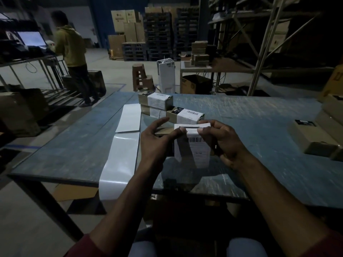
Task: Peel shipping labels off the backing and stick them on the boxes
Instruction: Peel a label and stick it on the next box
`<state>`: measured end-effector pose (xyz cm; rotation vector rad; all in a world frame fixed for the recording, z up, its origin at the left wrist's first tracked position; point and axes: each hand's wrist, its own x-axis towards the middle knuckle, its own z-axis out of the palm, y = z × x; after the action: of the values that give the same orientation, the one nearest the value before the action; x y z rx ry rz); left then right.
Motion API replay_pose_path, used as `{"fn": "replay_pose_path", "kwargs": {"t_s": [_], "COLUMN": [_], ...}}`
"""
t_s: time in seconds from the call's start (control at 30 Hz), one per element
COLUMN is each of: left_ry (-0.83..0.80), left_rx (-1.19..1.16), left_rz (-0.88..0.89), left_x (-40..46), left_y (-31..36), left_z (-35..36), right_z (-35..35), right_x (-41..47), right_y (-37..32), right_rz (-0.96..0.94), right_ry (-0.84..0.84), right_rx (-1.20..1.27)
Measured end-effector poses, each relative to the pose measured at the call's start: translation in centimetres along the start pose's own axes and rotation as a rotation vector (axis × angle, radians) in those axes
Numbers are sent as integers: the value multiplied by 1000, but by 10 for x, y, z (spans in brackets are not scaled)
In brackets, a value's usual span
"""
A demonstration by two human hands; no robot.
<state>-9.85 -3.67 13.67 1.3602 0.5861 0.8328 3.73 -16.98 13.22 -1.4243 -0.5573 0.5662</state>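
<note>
White barcode shipping label held upright above blue-grey table, top edge folded over; left hand and right hand each pinching upper edge, apparently mid-peel. Behind: three tan cardboard boxes already labelled. Spent glossy backing strip at left. Unlabelled tan box at right remains.

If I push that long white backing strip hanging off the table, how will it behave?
The backing strip probably slides easily: it looks glossy. It is likely floppy, since its end droops over the table edge. It seems light, so a push may buckle it or drop it off.
</note>
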Motion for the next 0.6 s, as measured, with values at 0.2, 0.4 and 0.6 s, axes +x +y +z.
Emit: {"fn": "replay_pose_path", "kwargs": {"t_s": [0.2,0.4,0.6], "left_ry": [25,41,26], "left_rx": [-35,-60,56], "left_rz": [-9,-61,-114], "left_x": [0,2,4], "left_y": [-7,-12,-6], "left_z": [-3,-7,-14], "right_z": [9,16,22], "right_x": [1,-4,-4], "right_y": [1,1,-2], "right_rz": [35,29,-4], "right_ry": [85,146,101], "right_rx": [-1,-3,-64]}}
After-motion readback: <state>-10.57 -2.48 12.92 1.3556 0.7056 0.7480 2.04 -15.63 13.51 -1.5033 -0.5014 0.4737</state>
